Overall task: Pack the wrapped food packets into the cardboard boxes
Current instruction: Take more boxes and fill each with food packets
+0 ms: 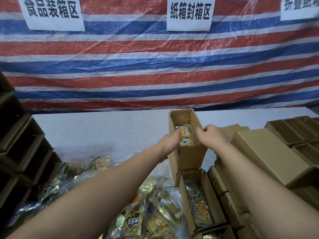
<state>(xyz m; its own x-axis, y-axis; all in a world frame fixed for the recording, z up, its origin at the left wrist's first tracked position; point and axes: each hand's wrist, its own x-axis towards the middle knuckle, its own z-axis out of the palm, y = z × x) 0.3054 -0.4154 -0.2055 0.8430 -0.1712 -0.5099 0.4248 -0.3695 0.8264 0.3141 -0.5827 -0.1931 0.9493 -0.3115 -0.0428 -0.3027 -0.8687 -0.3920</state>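
An open cardboard box stands on the table ahead of me, with gold wrapped food packets inside it. My left hand grips the box's left wall, fingers curled over the rim onto the packets. My right hand grips the right wall at the rim. A nearer open box also holds a packet. A heap of loose gold packets in clear plastic lies at the bottom centre, under my left forearm.
Closed cardboard boxes are stacked at the right, with open empty ones behind them. More empty boxes are stacked on the left. A striped tarp with paper signs hangs behind the grey table.
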